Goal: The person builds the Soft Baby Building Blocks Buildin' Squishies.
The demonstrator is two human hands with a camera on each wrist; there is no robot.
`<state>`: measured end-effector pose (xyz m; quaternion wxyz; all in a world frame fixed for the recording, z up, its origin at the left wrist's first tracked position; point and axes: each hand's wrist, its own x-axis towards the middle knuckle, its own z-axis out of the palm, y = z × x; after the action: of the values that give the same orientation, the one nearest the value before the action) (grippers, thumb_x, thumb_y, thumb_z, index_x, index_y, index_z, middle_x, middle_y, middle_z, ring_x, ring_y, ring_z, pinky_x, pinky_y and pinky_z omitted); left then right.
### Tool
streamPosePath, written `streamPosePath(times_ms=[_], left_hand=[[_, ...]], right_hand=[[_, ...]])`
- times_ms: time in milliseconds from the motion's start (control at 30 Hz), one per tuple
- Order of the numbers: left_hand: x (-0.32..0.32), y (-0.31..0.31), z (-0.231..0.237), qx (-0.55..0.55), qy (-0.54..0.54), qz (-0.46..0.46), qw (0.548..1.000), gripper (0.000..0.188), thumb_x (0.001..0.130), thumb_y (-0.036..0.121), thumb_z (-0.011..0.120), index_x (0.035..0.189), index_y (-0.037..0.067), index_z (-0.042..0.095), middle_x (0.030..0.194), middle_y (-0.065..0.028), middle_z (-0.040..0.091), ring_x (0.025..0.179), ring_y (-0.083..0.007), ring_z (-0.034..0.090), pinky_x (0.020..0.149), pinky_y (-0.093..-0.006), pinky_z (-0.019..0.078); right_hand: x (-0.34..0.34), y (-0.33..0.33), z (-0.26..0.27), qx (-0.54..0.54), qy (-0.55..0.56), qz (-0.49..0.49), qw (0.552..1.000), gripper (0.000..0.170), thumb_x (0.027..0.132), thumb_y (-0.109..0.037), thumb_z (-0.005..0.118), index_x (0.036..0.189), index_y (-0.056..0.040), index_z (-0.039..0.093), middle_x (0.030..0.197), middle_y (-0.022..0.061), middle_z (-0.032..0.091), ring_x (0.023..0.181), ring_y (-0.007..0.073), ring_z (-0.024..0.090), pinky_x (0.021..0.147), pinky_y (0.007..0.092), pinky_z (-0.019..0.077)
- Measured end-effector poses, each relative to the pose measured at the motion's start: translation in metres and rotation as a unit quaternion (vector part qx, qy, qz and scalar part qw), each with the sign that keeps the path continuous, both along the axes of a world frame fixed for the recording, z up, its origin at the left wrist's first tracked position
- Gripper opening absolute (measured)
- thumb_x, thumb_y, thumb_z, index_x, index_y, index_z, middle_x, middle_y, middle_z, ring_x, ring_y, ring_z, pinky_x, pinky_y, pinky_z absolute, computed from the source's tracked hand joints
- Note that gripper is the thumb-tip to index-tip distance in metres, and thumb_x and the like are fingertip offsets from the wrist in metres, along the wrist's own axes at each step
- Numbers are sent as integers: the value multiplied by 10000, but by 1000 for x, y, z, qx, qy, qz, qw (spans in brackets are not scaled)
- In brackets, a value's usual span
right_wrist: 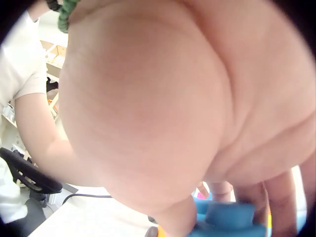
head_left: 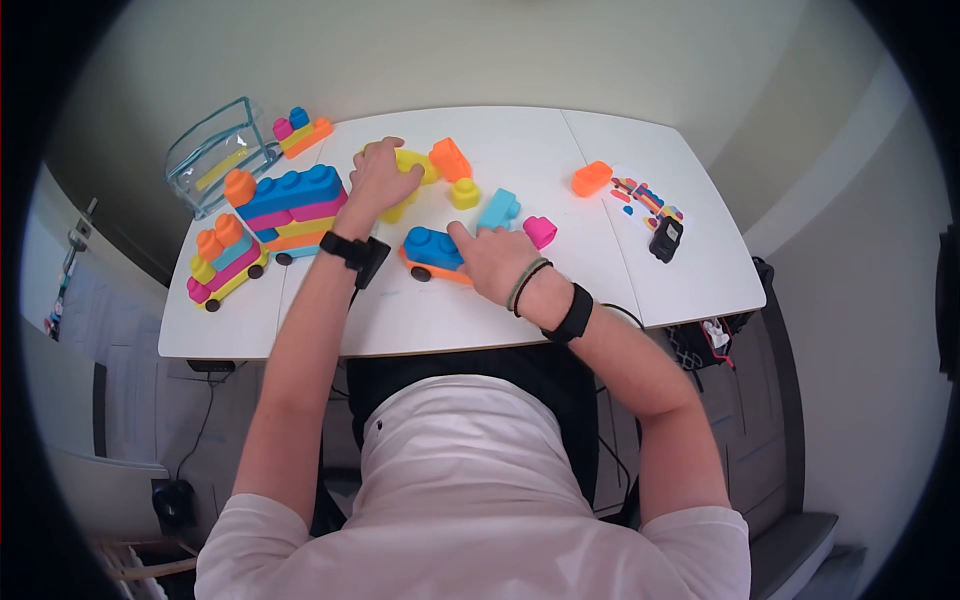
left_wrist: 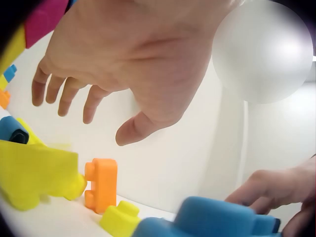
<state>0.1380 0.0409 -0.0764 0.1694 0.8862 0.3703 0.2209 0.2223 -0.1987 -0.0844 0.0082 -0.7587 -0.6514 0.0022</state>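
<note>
My left hand (head_left: 382, 182) hovers over yellow blocks (head_left: 416, 162); in the left wrist view the same hand (left_wrist: 128, 59) has its fingers apart, with nothing between them, and the large yellow piece (left_wrist: 39, 170) lies below. With thumb and fingers on either side, my right hand (head_left: 500, 262) grips a blue block (head_left: 428, 246) that sits on an orange wheeled base (head_left: 450, 276). The right wrist view has the palm (right_wrist: 173, 108) filling most of the picture, the blue studs (right_wrist: 229, 216) among the fingers.
Built block vehicles (head_left: 290, 205) stand at the left by a clear bag (head_left: 225, 165). An orange block (head_left: 450, 158), a small yellow one (head_left: 464, 193), a light blue one (head_left: 497, 209) and a pink one (head_left: 540, 232) lie mid-table. Farther right are an orange block (head_left: 592, 179) and a black object (head_left: 666, 240).
</note>
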Motion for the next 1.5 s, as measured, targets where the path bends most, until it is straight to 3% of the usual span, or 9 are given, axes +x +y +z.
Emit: streamPosePath(times_ms=[100,267,533,600,867,1100,1200,1367,1500], left_hand=[[21,3,-7,0,108,96,989,1009,889,629,716,1603,-10,402,1642,-361,325,1459,-585,399,1177,-664,382],[43,44,-46,-59,229,105,966,1198,883,795,633,1655,-51,280,1688,-425,143,1535,-589,254,1195,-623,384],[25,30,-39,-28,198,44,979,844,996,622,614,1486,-59,521,1564,-366,373,1475,-526,333,1117,-610,461],[21,19,-41,-6,178,48,983,786,1011,589,611,1454,-56,546,1541,-353,395,1468,-524,333,1106,-606,471],[2,10,-39,23,59,40,997,722,930,507,783,1409,4,587,1403,-347,477,1168,-517,637,1017,-487,559],[10,22,-56,-51,37,-99,993,657,862,423,867,1368,71,639,1306,-281,590,1218,-420,638,1043,-451,541],[11,-2,-45,35,34,-114,992,564,875,301,855,1355,87,651,1322,-228,625,1246,-382,631,1096,-428,508],[10,-22,-24,-42,0,-358,933,507,976,158,733,1460,77,603,1522,-169,579,1409,-352,542,1196,-439,432],[14,-24,-39,-30,-6,-366,930,529,994,162,713,1499,72,583,1557,-187,550,1465,-350,491,1222,-445,399]], right_hand=[[0,-4,-3,24,2,-14,1000,472,1003,-311,704,1372,-107,490,1058,184,728,975,369,753,774,496,596],[6,-18,21,-9,64,-5,998,499,999,-324,714,1399,-99,519,1073,195,726,991,383,748,809,491,595],[48,-16,32,-13,139,-25,990,357,1019,-287,674,1288,-53,669,1065,208,760,1012,394,741,861,506,589],[65,-17,29,59,91,-59,992,274,1009,-284,691,1133,-40,698,1002,202,757,964,397,752,833,501,598],[93,-8,7,127,52,-79,987,281,988,-232,703,1199,-46,699,1163,194,713,1105,378,702,892,482,595],[80,8,-16,130,77,28,988,417,956,-191,731,1340,-54,644,1344,143,652,1246,352,624,1030,458,563],[75,5,-11,94,60,19,994,440,923,-136,754,1342,-55,646,1357,133,649,1255,353,618,1048,450,562],[84,5,-8,73,73,28,994,447,882,-38,760,1321,-49,673,1406,128,643,1269,352,623,1048,438,565],[90,4,-3,59,81,29,995,450,860,44,726,1300,-46,697,1334,140,700,1208,357,675,1020,436,575]])
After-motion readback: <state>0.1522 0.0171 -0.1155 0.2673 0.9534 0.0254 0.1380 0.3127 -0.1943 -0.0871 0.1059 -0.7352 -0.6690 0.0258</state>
